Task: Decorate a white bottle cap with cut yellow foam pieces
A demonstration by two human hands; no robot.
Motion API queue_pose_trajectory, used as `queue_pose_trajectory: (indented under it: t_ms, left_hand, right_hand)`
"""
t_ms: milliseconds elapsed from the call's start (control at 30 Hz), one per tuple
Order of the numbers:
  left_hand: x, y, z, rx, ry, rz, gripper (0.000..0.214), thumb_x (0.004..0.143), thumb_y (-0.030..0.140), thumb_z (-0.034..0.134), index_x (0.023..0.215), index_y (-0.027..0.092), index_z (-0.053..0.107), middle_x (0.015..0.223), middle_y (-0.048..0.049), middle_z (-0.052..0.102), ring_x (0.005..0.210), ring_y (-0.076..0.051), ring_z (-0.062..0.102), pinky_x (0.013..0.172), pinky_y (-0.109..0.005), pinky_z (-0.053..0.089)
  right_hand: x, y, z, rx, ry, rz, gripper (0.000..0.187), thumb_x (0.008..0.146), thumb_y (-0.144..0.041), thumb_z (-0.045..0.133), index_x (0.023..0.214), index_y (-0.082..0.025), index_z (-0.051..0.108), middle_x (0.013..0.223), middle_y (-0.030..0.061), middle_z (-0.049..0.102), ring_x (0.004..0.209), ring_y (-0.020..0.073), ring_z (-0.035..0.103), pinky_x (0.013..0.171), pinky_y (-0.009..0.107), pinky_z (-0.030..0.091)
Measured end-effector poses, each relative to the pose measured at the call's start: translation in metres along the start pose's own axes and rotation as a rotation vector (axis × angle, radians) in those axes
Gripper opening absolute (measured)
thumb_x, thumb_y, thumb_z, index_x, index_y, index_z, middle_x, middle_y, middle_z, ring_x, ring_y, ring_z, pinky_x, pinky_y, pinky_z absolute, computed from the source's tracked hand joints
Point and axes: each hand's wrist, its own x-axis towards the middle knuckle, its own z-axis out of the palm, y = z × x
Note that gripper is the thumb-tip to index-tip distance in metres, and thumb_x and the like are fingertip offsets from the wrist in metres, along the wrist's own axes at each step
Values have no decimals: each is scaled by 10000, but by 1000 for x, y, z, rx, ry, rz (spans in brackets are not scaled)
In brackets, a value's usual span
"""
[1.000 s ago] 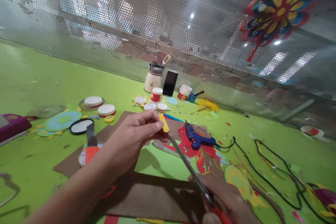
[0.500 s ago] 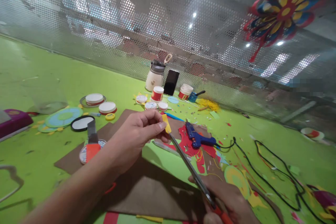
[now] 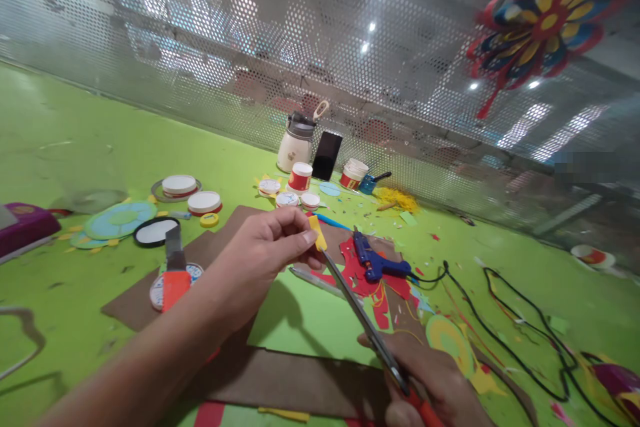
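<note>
Two hands stay locked on the job: the left hand (image 3: 270,245) pinches the yellow paper (image 3: 317,233) between thumb and fingers, up over the brown board (image 3: 285,380), toward its far edge. The right hand (image 3: 433,367) wraps round the handle of the scissors (image 3: 367,324), partly out of frame, tips right at the paper's lower end. And what's changed? Barely anything there, but below, more of the green sheet (image 3: 280,320) shows toward the board's near edge than half a second ago. The yellow paper looks no shorter, so no visible progress on it, I'd judge!
</note>
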Motion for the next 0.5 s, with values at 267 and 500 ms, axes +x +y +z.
queue_pose_trajectory:
  t_ms: [267, 500]
  left_hand:
    - [-1, -1, 0, 16, -15, 26, 74, 756, 203, 679, 695, 174, 648, 660, -11, 657, 614, -143, 653, 640, -248, 500]
    - [2, -2, -3, 47, -32, 41, 80, 778, 209, 664, 712, 171, 644, 663, 0, 666, 632, -129, 658, 652, -235, 495]
  right_hand:
    - [15, 8, -1, -5, 99, 151, 418, 823, -396, 645, 1229, -299, 651, 792, 23, 704, 836, 263, 700, 647, 282, 568]
    - [25, 9, -7, 9, 107, 132, 464, 800, -385, 684, 1257, -318, 640, 897, 1, 743, 903, 257, 715, 708, 263, 593]
